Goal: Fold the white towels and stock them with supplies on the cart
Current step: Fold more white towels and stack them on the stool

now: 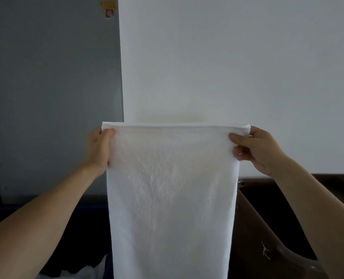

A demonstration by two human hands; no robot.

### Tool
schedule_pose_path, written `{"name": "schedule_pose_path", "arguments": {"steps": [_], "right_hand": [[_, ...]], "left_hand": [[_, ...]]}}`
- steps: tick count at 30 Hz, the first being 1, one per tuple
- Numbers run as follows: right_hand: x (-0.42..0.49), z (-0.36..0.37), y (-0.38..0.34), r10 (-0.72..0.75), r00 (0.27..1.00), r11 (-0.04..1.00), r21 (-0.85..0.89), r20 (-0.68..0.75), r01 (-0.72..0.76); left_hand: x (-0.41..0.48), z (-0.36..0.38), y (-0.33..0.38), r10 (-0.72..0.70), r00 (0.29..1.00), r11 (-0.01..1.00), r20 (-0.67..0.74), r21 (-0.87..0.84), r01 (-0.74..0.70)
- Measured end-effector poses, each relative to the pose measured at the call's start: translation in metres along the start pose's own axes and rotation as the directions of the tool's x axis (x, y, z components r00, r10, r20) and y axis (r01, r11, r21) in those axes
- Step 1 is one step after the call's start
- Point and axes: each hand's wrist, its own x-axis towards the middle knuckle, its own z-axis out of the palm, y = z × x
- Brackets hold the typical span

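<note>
Towel [173, 198] hangs long way down, mid frame. Left hand [99, 150] pinches top left corner, right hand [255, 148] pinches top right corner. Both equally near.

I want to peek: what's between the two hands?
The white towel, its top edge pinched by the left hand and right hand, in the head view.

White wall [237, 57] fills the background. Grey panel [52, 77] on left, yellow sticker [108, 4] and red-white sticker [109, 13] near its top right edge. Brown curved ledge [267, 228] lower right.
</note>
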Motion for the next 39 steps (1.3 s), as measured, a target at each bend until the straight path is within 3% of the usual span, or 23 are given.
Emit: {"name": "schedule_pose_path", "arguments": {"steps": [4,11,15,22,26,32,39], "right_hand": [[0.000,-0.002,0.009,0.141,0.990,0.989,-0.041,-0.013,-0.141],[0.010,0.002,0.026,0.095,0.987,0.989,-0.103,-0.126,-0.108],[0.032,0.013,0.018,0.019,0.984,0.995,-0.097,-0.175,-0.036],[0.077,0.015,-0.020,-0.194,0.959,0.978,-0.120,-0.205,0.172],[0.084,0.005,-0.027,-0.235,0.958,0.969,-0.120,-0.166,0.217],[0.056,-0.013,-0.002,-0.224,0.969,0.971,-0.104,-0.106,0.214],[-0.046,-0.022,0.041,-0.120,0.988,0.987,-0.116,-0.099,0.108]], "left_hand": [[-0.005,-0.008,-0.010,-0.112,0.989,0.994,0.101,0.008,0.112],[0.005,-0.013,-0.028,-0.060,0.991,0.983,0.120,0.179,0.038],[0.035,-0.002,-0.025,-0.008,0.999,0.960,0.049,0.280,-0.006],[0.090,0.028,0.017,0.001,1.000,0.976,-0.019,0.216,0.003],[0.094,0.032,0.028,-0.007,1.000,0.983,-0.017,0.184,0.010],[0.039,0.024,0.025,-0.019,0.999,0.991,-0.050,0.135,0.025],[-0.079,-0.012,0.017,-0.110,0.994,0.989,0.014,0.103,0.108]]}}
